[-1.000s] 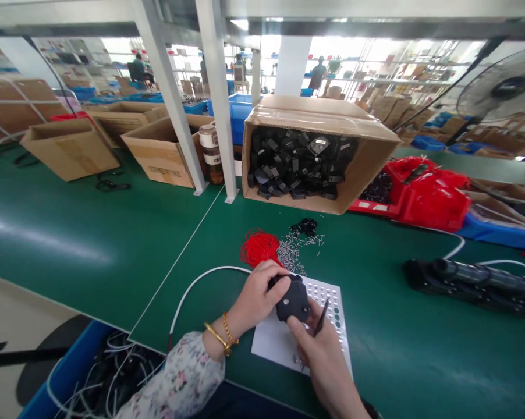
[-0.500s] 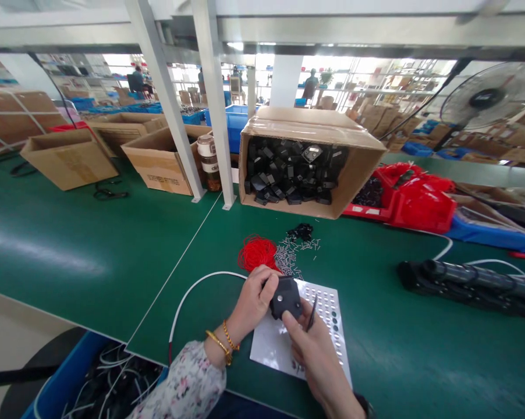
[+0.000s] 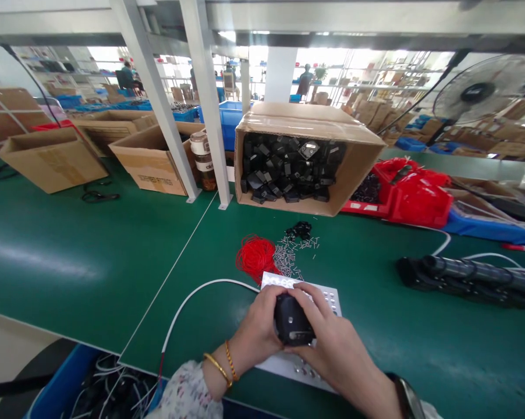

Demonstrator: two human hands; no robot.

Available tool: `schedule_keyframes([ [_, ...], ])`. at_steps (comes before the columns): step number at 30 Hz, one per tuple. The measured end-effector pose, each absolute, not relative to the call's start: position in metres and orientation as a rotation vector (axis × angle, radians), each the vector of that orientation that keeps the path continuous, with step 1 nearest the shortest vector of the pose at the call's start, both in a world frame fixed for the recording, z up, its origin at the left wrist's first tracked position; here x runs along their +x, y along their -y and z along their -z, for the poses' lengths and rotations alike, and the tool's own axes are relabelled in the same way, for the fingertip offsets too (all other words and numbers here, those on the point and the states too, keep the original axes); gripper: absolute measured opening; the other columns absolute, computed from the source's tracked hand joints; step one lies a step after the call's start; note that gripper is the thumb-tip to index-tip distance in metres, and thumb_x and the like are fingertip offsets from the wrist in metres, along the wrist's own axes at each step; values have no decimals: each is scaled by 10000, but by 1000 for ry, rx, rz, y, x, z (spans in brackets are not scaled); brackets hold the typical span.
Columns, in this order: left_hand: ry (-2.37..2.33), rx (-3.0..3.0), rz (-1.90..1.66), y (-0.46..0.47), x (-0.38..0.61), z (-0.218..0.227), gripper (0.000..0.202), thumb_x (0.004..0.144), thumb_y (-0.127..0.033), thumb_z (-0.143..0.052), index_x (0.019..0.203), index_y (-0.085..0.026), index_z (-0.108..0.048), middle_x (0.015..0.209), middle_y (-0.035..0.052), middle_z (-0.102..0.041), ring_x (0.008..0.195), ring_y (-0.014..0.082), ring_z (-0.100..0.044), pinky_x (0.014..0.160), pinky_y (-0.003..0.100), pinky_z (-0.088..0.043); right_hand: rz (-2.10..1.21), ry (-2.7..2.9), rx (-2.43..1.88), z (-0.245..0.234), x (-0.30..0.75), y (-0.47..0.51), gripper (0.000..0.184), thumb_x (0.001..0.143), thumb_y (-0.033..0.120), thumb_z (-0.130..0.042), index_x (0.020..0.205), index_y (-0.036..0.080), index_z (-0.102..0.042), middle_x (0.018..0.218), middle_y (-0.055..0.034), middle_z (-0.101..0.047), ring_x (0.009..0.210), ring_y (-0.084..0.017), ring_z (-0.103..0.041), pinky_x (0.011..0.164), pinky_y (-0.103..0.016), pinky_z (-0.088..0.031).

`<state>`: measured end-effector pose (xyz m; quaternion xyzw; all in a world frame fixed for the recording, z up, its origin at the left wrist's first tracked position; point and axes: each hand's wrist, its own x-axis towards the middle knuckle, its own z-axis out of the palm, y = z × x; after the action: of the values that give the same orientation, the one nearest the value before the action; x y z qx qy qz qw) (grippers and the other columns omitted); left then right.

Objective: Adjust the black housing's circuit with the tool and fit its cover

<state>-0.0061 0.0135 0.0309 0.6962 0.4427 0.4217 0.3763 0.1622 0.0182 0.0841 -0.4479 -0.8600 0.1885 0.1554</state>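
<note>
The green desk carries it all. Toward its far edge a carton lies on its side, its mouth toward me and heaped with black pieces; a smaller box stands to its left. Close to the desk's near edge is my white plate, pierced with holes.

Above the plate, my right hand and left hand are curled, pressing a black part between them. I cannot tell whether the part touches the plate. My right arm comes in from the lower right, fingers bent over the part's far side, thumb along the near one; my left comes from the lower left, cupping the left side.

A white cable curves from my left hand to the near edge. Past the plate's far edge lie red cord and loose pins. On the box I can read "FITTINGS"; the word before it is blurred.
</note>
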Motion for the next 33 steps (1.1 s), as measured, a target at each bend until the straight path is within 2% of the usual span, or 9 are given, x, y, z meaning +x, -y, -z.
schedule_keyframes([
  [2, -1101, 1816, -1068, -14, -7, -28, 749, 574, -96, -792, 1186, -223, -379, 1161, 87, -511, 1072, 270, -510, 938, 413, -424, -426, 2596, -1159, -92, 167, -25, 710, 679, 65, -601, 1309, 189, -297, 1257, -160, -482, 892, -326, -642, 627, -475, -596],
  [6, -1048, 1878, -1041, -13, -8, -28, 704, 604, -34, -715, 1183, -223, -362, 1144, 88, -508, 1065, 258, -508, 921, 398, -438, -243, 2728, -1031, -95, 172, -24, 672, 705, 85, -519, 1325, 115, -262, 1181, -191, -522, 744, -295, -661, 514, -438, -597],
  [13, -925, 1974, -963, -13, -3, -29, 672, 643, -99, -703, 1202, -206, -347, 1130, 112, -502, 1079, 282, -497, 919, 418, -449, -93, 2657, -1106, -90, 180, -8, 610, 700, 110, -444, 1300, 102, -334, 1101, -173, -559, 641, -259, -658, 423, -375, -574],
  [15, -908, 1996, -958, -14, -3, -30, 660, 662, -115, -692, 1213, -204, -338, 1128, 115, -500, 1078, 283, -496, 918, 425, -452, -94, 2647, -1093, -88, 182, -8, 590, 718, 120, -430, 1301, 95, -344, 1112, -181, -556, 673, -260, -663, 438, -359, -576],
  [19, -917, 2025, -954, -16, -4, -32, 618, 696, -121, -673, 1214, -205, -347, 1137, 114, -504, 1074, 272, -497, 928, 424, -446, -68, 2602, -1042, -82, 184, -7, 530, 755, 122, -412, 1281, 75, -363, 1126, -202, -552, 811, -268, -664, 569, -338, -598],
  [21, -917, 2036, -940, -17, -5, -32, 605, 703, -125, -676, 1211, -201, -354, 1147, 115, -507, 1079, 267, -495, 941, 418, -439, -43, 2599, -1028, -81, 185, -8, 508, 770, 133, -410, 1273, 74, -370, 1114, -200, -559, 807, -265, -664, 577, -334, -596],
  [27, -902, 2023, -932, -19, -7, -28, 689, 657, -152, -726, 1227, -195, -341, 1144, 118, -504, 1080, 275, -503, 931, 408, -452, -19, 2713, -1050, -93, 179, -13, 577, 714, 153, -496, 1277, 100, -385, 1058, -155, -585, 607, -228, -646, 418, -310, -538],
  [30, -919, 2016, -955, -21, -8, -28, 673, 655, -151, -725, 1214, -198, -354, 1134, 114, -514, 1066, 272, -515, 924, 406, -454, -114, 2687, -1069, -110, 175, -16, 603, 690, 206, -597, 1262, 150, -412, 1035, -121, -594, 626, -232, -651, 427, -301, -535],
  [33, -956, 2009, -984, -22, -9, -30, 654, 664, -194, -748, 1201, -204, -375, 1126, 106, -526, 1053, 269, -523, 922, 417, -445, -253, 2583, -1080, -132, 180, -21, 591, 699, 335, -683, 1235, 224, -461, 1062, -96, -594, 650, -223, -657, 441, -284, -534],
])
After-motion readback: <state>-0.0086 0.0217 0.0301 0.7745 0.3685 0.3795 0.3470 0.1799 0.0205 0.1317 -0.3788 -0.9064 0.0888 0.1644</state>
